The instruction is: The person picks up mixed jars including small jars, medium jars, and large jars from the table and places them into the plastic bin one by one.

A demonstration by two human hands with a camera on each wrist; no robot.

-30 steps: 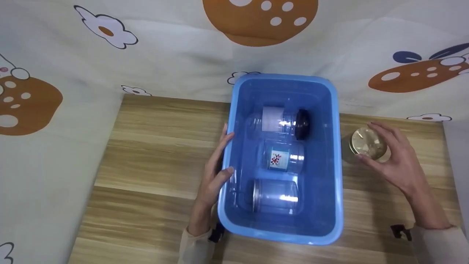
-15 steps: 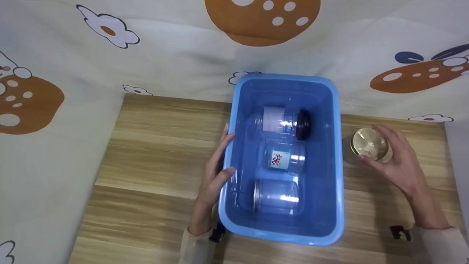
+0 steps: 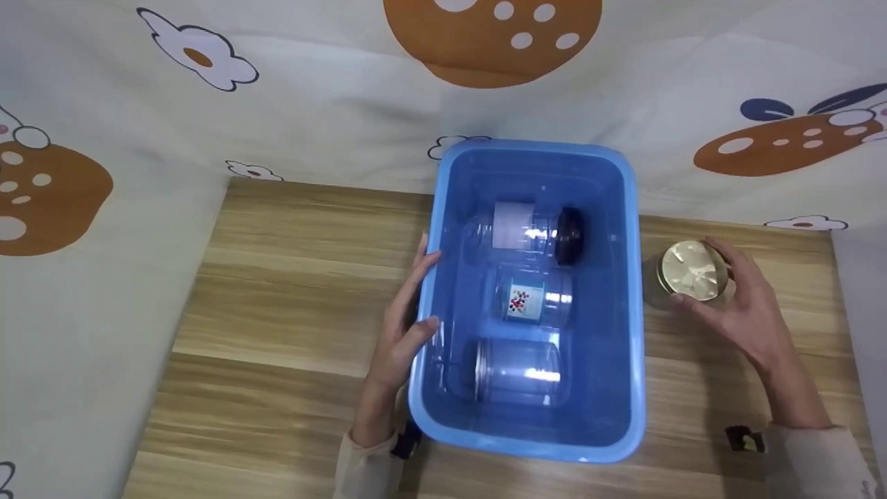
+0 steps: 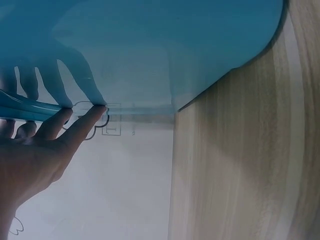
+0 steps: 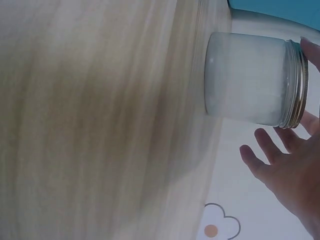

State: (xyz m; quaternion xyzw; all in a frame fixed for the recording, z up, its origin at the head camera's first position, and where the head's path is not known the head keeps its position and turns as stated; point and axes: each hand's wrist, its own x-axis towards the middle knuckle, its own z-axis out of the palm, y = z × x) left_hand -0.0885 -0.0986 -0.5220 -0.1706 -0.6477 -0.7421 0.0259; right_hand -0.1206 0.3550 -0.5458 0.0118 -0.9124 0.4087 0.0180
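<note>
A blue plastic basin [image 3: 627,346] stands on the wooden table, and my left hand [image 3: 398,346] holds its left side. The left thumb and one fingertip lie over the rim; other fingers touch the outer wall [image 4: 135,65]. To the basin's right, a clear jar [image 5: 245,77] with a gold lid [image 3: 693,270] stands upright on the table. My right hand [image 3: 752,312] pinches the lid's edge between thumb and index finger, while the other fingers [image 5: 267,145] spread away from the jar. Nothing shows inside that jar.
Three clear containers lie on their sides in the basin: a dark-lidded jar [image 3: 513,225] at the back, a labelled one [image 3: 527,301] in the middle, and a plain jar [image 3: 523,371] in front. A patterned cloth wall [image 3: 332,104] borders the table's back and left.
My right index finger has slipped from the lid's far edge down to its right side. The left hand, basin and jar hold their places; the view shifts slightly.
</note>
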